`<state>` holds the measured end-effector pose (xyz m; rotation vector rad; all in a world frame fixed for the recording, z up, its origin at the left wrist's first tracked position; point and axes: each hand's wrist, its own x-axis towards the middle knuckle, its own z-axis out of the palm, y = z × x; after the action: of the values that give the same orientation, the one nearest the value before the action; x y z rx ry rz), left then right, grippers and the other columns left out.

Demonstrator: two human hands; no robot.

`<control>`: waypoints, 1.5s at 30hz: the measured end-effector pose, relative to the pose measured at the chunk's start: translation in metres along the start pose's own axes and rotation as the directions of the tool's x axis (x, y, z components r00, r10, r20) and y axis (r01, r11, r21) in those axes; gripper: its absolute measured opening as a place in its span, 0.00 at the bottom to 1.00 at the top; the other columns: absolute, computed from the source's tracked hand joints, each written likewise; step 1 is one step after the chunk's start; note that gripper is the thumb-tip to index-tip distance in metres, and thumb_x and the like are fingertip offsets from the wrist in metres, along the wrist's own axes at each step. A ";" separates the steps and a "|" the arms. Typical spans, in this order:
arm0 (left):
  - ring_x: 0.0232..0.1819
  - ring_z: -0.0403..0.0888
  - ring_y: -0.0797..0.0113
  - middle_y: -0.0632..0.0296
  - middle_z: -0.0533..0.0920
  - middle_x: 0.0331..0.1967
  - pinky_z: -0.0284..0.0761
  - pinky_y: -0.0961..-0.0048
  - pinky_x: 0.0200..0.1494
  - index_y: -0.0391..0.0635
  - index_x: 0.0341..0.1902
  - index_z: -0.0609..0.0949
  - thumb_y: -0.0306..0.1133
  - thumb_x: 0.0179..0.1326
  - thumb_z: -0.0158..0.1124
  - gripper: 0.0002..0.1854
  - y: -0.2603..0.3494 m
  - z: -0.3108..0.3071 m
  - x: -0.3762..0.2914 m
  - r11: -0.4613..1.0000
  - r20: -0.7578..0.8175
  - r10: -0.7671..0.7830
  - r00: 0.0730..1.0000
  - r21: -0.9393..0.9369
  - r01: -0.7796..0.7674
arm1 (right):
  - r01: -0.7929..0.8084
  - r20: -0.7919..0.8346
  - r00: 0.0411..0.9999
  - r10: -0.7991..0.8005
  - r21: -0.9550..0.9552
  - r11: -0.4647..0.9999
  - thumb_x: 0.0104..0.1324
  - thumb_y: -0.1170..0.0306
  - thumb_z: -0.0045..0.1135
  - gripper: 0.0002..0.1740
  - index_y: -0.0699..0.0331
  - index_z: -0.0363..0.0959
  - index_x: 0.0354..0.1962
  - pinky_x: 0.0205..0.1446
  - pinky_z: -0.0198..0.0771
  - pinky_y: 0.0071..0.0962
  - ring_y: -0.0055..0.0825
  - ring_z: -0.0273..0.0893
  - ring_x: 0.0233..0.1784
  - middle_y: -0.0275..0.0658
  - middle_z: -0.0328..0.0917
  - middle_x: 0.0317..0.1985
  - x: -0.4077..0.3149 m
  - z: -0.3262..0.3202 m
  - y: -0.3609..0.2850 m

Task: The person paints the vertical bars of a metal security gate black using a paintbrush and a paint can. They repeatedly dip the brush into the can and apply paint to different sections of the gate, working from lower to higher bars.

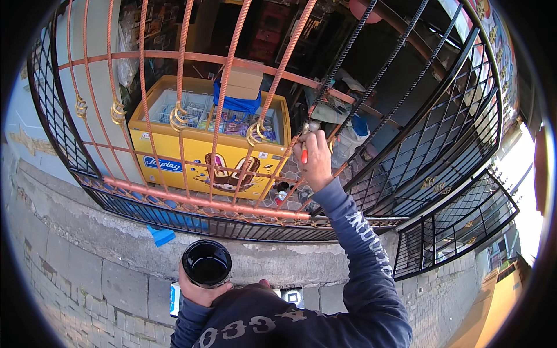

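My right hand (314,158) is raised at a metal window grille and grips a paintbrush (304,152) with a red-orange handle. The brush's head is against a twisted bar, near the edge between bars coated copper-orange and bars that are black. In my left hand (200,290), low in front of my body, rests a round container of black paint (207,263), its open top facing up. Many twisted bars (228,74) to the left are copper-coloured, and some carry gold crescent ornaments (255,132). The bars (383,69) on the right are black.
Behind the grille stands a yellow chest freezer (204,161) with cardboard boxes (243,82) on top. A concrete ledge (270,261) runs below the grille, with a blue piece (161,235) on it. A black metal gate (452,226) is on the right. Paving (117,282) lies beneath me.
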<state>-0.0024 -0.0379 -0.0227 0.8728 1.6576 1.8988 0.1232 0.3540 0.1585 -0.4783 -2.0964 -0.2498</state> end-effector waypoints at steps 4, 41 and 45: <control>0.61 0.81 0.55 0.50 0.79 0.60 0.77 0.60 0.65 0.37 0.69 0.67 0.36 0.25 0.94 0.62 0.000 0.001 0.001 1.000 0.018 0.005 1.000 -0.002 -0.005 | -0.049 -0.074 0.996 0.045 -0.054 0.997 0.61 0.77 0.66 0.12 0.64 0.71 0.40 0.43 0.74 0.45 0.49 0.74 0.42 0.47 0.69 0.40 0.003 -0.002 0.001; 0.61 0.81 0.56 0.51 0.80 0.59 0.76 0.61 0.66 0.37 0.69 0.68 0.35 0.25 0.94 0.62 -0.010 -0.003 0.003 0.999 0.002 -0.017 1.000 -0.030 0.017 | 0.040 -0.162 0.986 -0.038 0.008 0.999 0.62 0.77 0.63 0.10 0.64 0.71 0.39 0.41 0.76 0.46 0.49 0.75 0.38 0.46 0.71 0.38 0.034 -0.013 0.004; 0.60 0.81 0.56 0.51 0.80 0.59 0.77 0.61 0.65 0.37 0.68 0.68 0.35 0.26 0.94 0.61 -0.008 -0.008 0.005 0.999 -0.012 -0.014 1.000 -0.038 0.013 | -0.111 -0.168 0.979 0.114 0.029 0.993 0.61 0.78 0.64 0.10 0.64 0.72 0.39 0.42 0.76 0.43 0.49 0.77 0.41 0.47 0.71 0.38 0.032 -0.016 0.006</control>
<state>-0.0117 -0.0386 -0.0305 0.8347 1.6247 1.9237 0.1227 0.3607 0.1938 -0.5431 -1.8982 -0.1966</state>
